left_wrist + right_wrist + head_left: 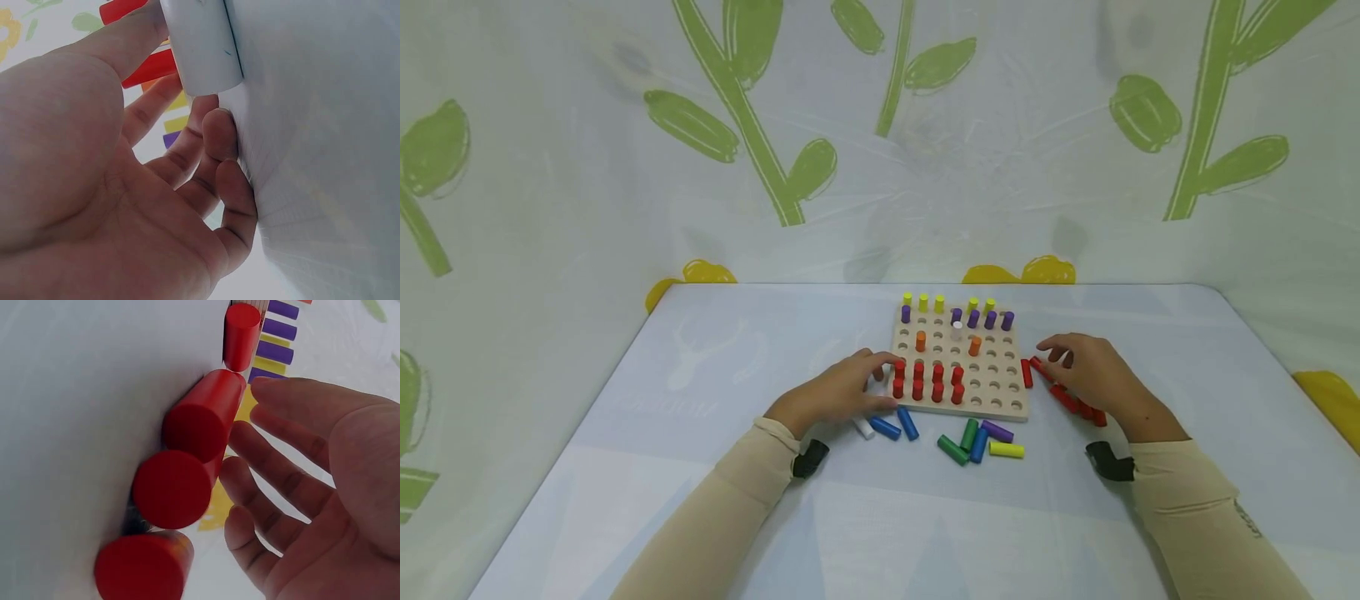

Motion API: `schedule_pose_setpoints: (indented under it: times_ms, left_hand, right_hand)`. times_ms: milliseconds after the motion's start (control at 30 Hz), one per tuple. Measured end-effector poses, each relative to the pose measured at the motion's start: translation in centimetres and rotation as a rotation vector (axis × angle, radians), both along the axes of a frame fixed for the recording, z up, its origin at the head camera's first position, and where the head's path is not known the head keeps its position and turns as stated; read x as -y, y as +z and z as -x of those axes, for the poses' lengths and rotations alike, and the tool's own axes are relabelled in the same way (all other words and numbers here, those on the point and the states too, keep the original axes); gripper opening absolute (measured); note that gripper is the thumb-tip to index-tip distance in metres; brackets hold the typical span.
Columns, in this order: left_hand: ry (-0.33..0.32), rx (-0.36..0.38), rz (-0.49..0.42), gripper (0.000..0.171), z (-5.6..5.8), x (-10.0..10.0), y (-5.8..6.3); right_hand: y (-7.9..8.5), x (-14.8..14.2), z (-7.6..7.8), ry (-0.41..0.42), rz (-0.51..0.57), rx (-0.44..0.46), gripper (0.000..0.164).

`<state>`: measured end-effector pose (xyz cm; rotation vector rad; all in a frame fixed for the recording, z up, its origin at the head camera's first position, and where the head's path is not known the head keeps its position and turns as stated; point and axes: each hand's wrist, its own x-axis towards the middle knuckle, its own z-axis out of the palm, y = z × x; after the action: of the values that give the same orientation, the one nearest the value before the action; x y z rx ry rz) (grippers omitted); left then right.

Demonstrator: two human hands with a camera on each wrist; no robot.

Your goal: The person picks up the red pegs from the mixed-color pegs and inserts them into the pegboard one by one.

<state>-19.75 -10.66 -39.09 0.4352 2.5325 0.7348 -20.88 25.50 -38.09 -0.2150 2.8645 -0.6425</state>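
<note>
A wooden pegboard (985, 393) lies on the table with two rows of red pegs (937, 391) standing at its front left. My left hand (842, 387) is at the board's left edge, index fingertip right at a corner red peg and thumb near the front corner. A loose white peg (206, 50) overlaps that thumb in the left wrist view. My right hand (1093, 375) hovers over several loose red pegs (194, 419) right of the board. Its fingers are loosely bent, with nothing between them in the right wrist view.
Yellow pegs (939, 304) and purple pegs (991, 320) stand in the board's back rows, with two orange pegs (974, 346) and a white one nearer. In front lie loose blue pegs (907, 423), green pegs (953, 450), a purple peg (997, 431) and a yellow peg (1006, 450).
</note>
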Motion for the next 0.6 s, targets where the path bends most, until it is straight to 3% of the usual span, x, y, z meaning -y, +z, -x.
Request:
schedule_pose_setpoints:
  times_ms: [600]
  left_hand:
    - [-0.003, -0.003, 0.007, 0.071, 0.05, 0.03, -0.03]
  right_hand:
    - [-0.11, 0.54, 0.2, 0.025, -0.063, 0.066, 0.043]
